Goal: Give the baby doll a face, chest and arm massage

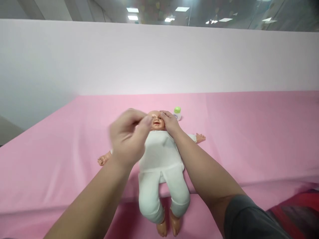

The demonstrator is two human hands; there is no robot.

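Note:
A baby doll in a white top and white trousers lies on its back, its head away from me and its bare feet toward me. My right hand rests against the side of the doll's head, fingers laid out flat near its eye. Raised in front of the doll's other side is my left hand, slightly blurred, with thumb and forefinger brought together in a pinch. Whatever may be between those fingertips cannot be made out. That hand covers part of the doll's head and arm.
A small white bottle with a green cap stands just beyond my right hand. Pink cloth covers the surface under the doll and hangs over its front edge. A white wall rises behind, with glass above. Red and dark fabric shows at lower right.

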